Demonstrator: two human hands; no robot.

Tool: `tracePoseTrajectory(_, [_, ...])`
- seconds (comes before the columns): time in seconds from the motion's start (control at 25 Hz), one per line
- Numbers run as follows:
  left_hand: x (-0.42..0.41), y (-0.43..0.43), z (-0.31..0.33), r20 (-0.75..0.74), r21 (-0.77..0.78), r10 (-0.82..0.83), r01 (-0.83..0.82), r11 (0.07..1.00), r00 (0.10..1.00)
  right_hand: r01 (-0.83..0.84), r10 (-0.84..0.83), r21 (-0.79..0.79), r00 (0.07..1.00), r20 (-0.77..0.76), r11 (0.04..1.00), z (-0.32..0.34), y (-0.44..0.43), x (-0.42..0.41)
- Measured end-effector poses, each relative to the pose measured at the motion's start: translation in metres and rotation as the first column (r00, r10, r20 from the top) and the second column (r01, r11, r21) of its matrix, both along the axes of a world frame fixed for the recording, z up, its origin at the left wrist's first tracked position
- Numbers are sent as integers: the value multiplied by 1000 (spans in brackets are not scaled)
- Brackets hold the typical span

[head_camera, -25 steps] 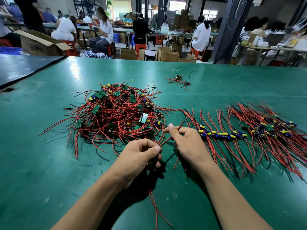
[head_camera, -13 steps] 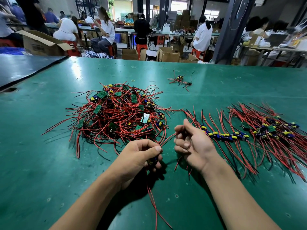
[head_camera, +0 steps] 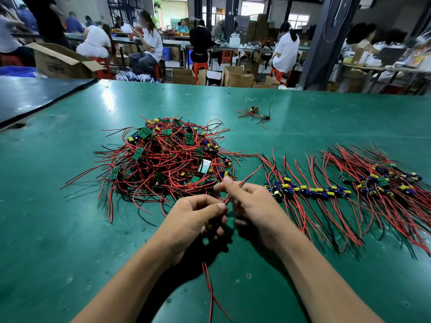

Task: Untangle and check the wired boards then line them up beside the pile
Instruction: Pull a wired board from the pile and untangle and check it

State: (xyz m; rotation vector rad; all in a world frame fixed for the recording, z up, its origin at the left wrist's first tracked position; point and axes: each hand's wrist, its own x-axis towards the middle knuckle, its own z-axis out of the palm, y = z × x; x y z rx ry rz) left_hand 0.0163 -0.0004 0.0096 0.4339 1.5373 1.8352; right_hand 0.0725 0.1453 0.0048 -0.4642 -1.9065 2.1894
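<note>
We see the left hand with its fingers curled closed round a board. The board is mostly hidden in the fist, and only a small yellow part shows. Red leads come out below the fist and lie on the table toward us. The right hand is just beside the left one and is blurred. Its thumb and forefinger seem to pinch a wire, red, which runs up and to the right from between the two hands.

Both hands are over a green table, just in front of the pile. At the left, a dark table meets the green one. Behind is a workshop, where several people sit on red stools at long benches. Brown boxes stand on the floor, and one open box is at the left.

We count:
- one pile of tangled boards with red and black wires
- one row of boards lined up to the right of the pile
- one looser heap further right, just beside the row's end
- one small bunch alone on the far side
- one yellow ring lying behind the pile

How many boards the pile holds, we cannot tell.
</note>
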Motion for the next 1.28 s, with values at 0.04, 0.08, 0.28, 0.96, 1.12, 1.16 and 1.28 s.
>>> tracePoseTrajectory(0.04, [0,0,-1,-13,-2,17,-17,1000,1000,-52,51,34,998,26,998,-2,-5,1])
tracePoseTrajectory(0.08, [0,0,-1,-26,-5,28,-28,1000,999,-79,75,81,996,48,994,-2,-8,2])
tracePoseTrajectory(0.28, [2,-1,-1,-52,-17,-26,25,1000,998,58,-103,519,993,58,853,4,5,3])
tracePoseTrajectory(0.96, [1,-4,4,-137,-24,-128,126,992,982,208,-200,-397,978,62,894,13,33,3])
tracePoseTrajectory(1.12, [0,-2,1,-78,-31,-104,102,994,991,233,-223,-241,972,68,942,9,30,3])
tracePoseTrajectory(1.16, [0,-2,1,-47,-27,-94,92,995,995,235,-230,-228,972,50,945,10,30,3])
tracePoseTrajectory(1.28, [0,1,0,35,-15,-29,29,999,999,211,-225,-272,974,-18,939,11,25,1])
